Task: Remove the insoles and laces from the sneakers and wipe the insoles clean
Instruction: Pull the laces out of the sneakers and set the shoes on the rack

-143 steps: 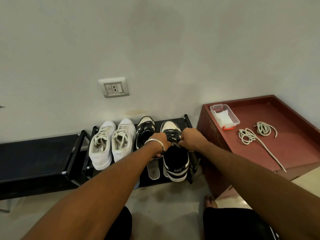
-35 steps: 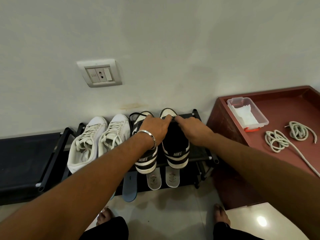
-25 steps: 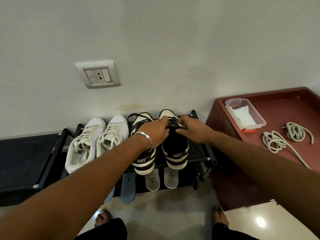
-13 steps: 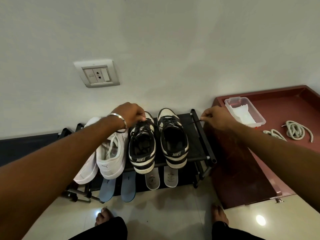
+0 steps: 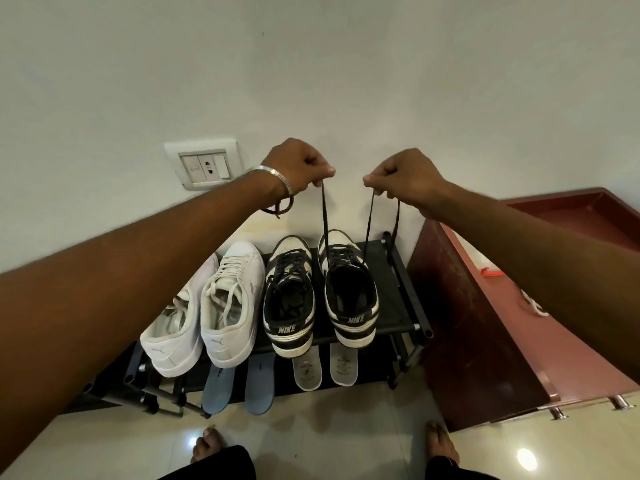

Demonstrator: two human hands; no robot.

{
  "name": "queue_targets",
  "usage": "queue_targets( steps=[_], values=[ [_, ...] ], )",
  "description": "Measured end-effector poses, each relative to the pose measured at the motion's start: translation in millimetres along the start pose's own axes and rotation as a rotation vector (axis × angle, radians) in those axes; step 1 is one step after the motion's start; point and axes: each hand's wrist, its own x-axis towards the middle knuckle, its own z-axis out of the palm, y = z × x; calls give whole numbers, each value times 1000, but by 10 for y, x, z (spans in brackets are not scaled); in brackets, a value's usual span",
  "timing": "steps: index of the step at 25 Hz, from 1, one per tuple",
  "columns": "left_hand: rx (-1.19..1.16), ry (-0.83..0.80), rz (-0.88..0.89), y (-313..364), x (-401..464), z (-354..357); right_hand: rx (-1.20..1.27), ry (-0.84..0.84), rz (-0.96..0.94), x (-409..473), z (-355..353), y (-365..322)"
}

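Two black-and-white sneakers stand on the black shoe rack (image 5: 398,296), heels toward me. My left hand (image 5: 299,166) and my right hand (image 5: 403,180) are raised above the right black-and-white sneaker (image 5: 348,289), each pinching an end of its black lace (image 5: 324,216), which runs taut down to the eyelets. The left black-and-white sneaker (image 5: 289,296) keeps its lace loose. Two white sneakers (image 5: 232,299) with laces stand further left. Two grey insoles (image 5: 343,365) and two blue insoles (image 5: 218,389) lie on the lower shelf.
A dark red cabinet (image 5: 485,341) stands right of the rack, with a bit of white lace (image 5: 535,304) on top beside my right forearm. A wall socket (image 5: 204,164) sits behind my left wrist. My bare feet (image 5: 207,445) are on the glossy floor.
Both hands rose from the sneaker's sides to above it, pulling the black lace ends up taut. Earlier they worked close at the lace on the tongue.
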Motion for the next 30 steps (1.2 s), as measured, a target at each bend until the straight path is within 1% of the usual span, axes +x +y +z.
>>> queue_targets(
  steps=[3, 6, 9, 11, 12, 14, 16, 17, 18, 19, 20, 22, 23, 24, 27, 30],
  values=[
    [26, -42, 48, 202, 90, -20, 90, -46, 45, 46, -55, -327],
    [38, -66, 59, 314, 132, -31, 103, -35, 44, 73, -109, -564],
    [44, -91, 34, 412, 126, -50, 137, -22, -13, 49, -140, -721],
    [8, -104, 9, 467, 132, -61, 140, -11, -79, 21, -150, -791],
    [-2, -109, -12, 488, 139, -66, 167, 19, -111, 8, -153, -807],
    [16, -98, -37, 514, 158, -80, 299, 151, -132, 10, -150, -778],
    [10, -49, -41, 534, 188, -131, 459, 304, -41, 15, -96, -653],
    [-14, -25, -42, 545, 207, -161, 477, 332, 35, -6, -38, -558],
    [-36, -7, -39, 561, 226, -192, 438, 289, 110, -38, 36, -445],
    [-50, 3, -34, 585, 238, -217, 381, 180, 168, -82, 126, -326],
    [-58, 8, -26, 615, 245, -240, 346, 32, 213, -137, 212, -225],
    [-58, 17, -8, 678, 260, -279, 383, -235, 277, -235, 328, -111],
    [-61, 22, 0, 704, 269, -296, 413, -308, 288, -247, 366, -85],
    [-73, 28, 2, 727, 274, -313, 425, -342, 290, -244, 393, -76],
    [-180, 45, -15, 754, 279, -353, 437, -363, 297, -201, 414, -92],
    [-336, 123, -42, 724, 276, -389, 433, -358, 271, -186, 406, -102]
  ],
)
